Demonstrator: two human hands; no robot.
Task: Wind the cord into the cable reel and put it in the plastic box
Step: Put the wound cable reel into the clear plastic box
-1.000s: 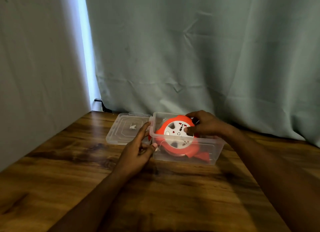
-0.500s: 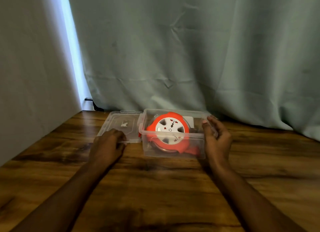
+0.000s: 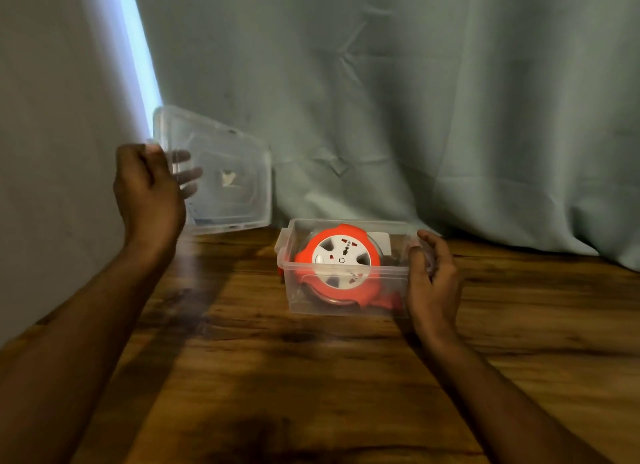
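Observation:
An orange cable reel [image 3: 341,263] with a white socket face lies tilted inside the clear plastic box [image 3: 346,301] on the wooden table. My right hand [image 3: 431,283] grips the box's right end, thumb on the rim. My left hand [image 3: 149,193] holds the clear lid [image 3: 228,176] by its left edge, raised in the air and nearly upright, left of the box. Fingers show through the lid. No loose cord is visible outside the box.
A green curtain [image 3: 415,117] hangs right behind the box. A grey wall [image 3: 52,152] closes off the left side. The wooden table [image 3: 311,394] stretches toward me in front of the box.
My left hand has lifted the lid off the table and tipped it upright. My right hand stays at the box's right end. The camera has shifted a little.

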